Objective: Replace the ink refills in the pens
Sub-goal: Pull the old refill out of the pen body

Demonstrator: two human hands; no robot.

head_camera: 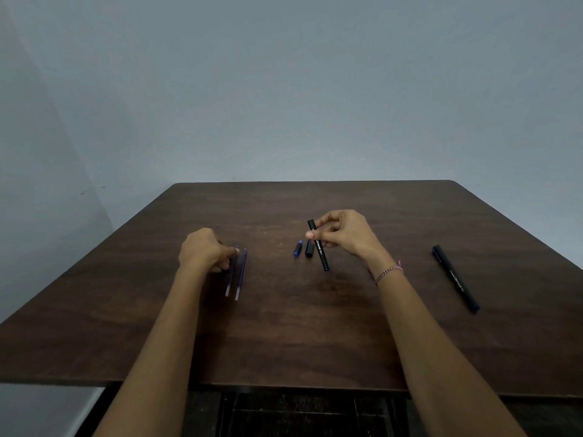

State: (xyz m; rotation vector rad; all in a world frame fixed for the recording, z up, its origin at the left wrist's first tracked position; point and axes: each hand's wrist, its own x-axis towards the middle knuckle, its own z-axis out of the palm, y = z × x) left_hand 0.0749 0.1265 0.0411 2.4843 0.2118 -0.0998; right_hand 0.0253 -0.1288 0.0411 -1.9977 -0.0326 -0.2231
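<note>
My right hand [342, 233] pinches a black pen barrel [318, 246] near its upper end and holds it tilted above the dark wooden table [284, 326]. My left hand [205, 250] has its fingers curled on the top end of the left of two thin blue ink refills [232, 272], which lie side by side; the other refill [241, 274] lies just to the right, untouched. A small blue pen tip piece [297, 249] and a short black cap [309, 249] lie on the table left of the held barrel.
A second whole black pen [456, 277] lies at the right side of the table. A grey wall stands behind the table's far edge. The near table edge runs below my forearms.
</note>
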